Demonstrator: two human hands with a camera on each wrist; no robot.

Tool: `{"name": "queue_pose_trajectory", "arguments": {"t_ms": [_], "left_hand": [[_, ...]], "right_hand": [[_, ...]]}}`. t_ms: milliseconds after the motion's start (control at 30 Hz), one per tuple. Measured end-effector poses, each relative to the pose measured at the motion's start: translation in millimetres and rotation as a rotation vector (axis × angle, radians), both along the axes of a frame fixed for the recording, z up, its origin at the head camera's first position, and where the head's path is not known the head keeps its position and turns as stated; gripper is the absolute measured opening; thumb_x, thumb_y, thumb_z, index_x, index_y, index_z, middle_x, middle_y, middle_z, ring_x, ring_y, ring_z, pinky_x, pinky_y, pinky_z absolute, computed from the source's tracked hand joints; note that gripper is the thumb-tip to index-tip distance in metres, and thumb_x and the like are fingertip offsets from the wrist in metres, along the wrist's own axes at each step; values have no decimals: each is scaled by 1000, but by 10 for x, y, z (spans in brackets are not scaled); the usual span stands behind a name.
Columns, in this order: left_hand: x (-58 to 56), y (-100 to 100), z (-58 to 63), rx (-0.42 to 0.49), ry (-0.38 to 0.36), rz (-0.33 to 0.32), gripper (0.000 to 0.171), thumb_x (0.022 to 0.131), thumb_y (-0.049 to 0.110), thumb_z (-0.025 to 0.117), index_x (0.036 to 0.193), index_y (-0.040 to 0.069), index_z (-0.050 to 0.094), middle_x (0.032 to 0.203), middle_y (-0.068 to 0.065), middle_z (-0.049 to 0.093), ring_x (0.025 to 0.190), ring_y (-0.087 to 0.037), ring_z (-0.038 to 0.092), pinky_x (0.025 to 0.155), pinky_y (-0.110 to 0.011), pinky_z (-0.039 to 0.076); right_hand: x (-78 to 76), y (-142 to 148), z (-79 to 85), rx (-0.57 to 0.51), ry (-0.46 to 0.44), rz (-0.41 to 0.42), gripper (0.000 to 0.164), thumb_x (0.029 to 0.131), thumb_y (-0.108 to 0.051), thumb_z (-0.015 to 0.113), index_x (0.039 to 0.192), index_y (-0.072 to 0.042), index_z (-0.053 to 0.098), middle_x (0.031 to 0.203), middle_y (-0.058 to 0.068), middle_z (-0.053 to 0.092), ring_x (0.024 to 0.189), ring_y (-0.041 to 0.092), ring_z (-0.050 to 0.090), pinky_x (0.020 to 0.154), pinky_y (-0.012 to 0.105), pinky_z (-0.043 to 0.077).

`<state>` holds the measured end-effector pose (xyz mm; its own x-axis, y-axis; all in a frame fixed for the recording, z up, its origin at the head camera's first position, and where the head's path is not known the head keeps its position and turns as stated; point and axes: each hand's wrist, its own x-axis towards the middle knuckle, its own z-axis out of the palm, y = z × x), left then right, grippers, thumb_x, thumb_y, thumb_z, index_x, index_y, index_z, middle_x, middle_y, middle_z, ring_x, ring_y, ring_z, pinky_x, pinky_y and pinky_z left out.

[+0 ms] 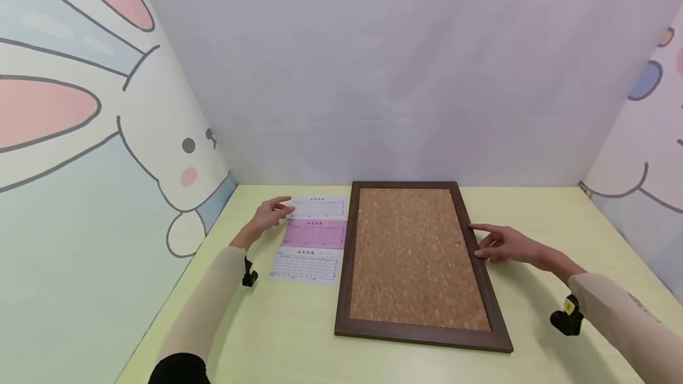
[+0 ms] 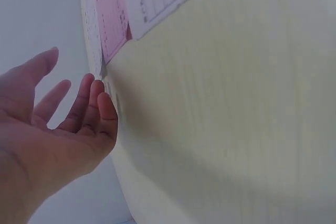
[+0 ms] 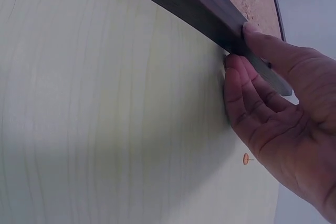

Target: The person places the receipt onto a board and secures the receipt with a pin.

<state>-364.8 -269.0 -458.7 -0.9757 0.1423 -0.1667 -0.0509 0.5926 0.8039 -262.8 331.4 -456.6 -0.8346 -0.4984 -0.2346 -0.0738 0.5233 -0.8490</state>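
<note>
A cork board (image 1: 416,253) in a dark brown frame lies flat on the table. My right hand (image 1: 504,245) grips its right edge; in the right wrist view the thumb (image 3: 278,45) lies on the frame (image 3: 210,11) and the curled fingers (image 3: 244,87) are against its side. Left of the board are printed forms in a column: a white one (image 1: 317,208) at the back, a pink one (image 1: 315,234) in the middle, a white one (image 1: 306,265) in front. By the back form's left edge is my left hand (image 1: 269,214), fingers loosely bent, apparently touching the paper.
A copper-coloured pushpin (image 3: 247,159) lies on the table near my right hand. The pale wood table (image 1: 277,336) meets a plain wall (image 1: 373,76) behind and walls with cartoon drawings at both sides. The board's far edge is close to the back wall.
</note>
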Motion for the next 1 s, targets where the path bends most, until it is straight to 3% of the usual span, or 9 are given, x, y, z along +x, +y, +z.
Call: {"name": "queue_pose_trajectory", "arguments": {"t_ms": [200, 433, 667, 1000], "left_hand": [[-126, 18, -9, -37, 2, 36, 62, 103, 25, 62, 157, 7, 39, 135, -23, 54, 108, -27, 53, 79, -27, 42], [-200, 41, 20, -127, -69, 23, 71, 99, 25, 68, 159, 7, 34, 125, -20, 55, 103, -24, 47, 84, -31, 38], [-236, 52, 29, -164, -68, -9, 77, 95, 25, 72, 159, 5, 33, 98, -7, 46, 82, -17, 40, 74, -29, 32], [-378, 80, -62, -195, -88, -20, 78, 93, 26, 75, 158, 7, 36, 109, -13, 49, 97, -24, 43, 80, -33, 33]], "right_hand": [[-23, 0, 14, -12, -26, 18, 83, 98, -14, 68, 157, 11, 15, 100, 12, 70, 81, 6, 64, 71, 26, 56], [-13, -4, -10, -7, -53, 19, 83, 99, -15, 67, 158, 8, 14, 102, 12, 69, 83, 6, 62, 73, 26, 54], [-25, -30, 12, 2, -72, 8, 83, 100, -17, 67, 159, 6, 13, 102, 11, 68, 84, 7, 61, 73, 26, 53], [-22, -10, 6, 17, -81, -7, 84, 99, -17, 67, 159, 6, 13, 102, 12, 68, 84, 7, 62, 73, 26, 53]]}}
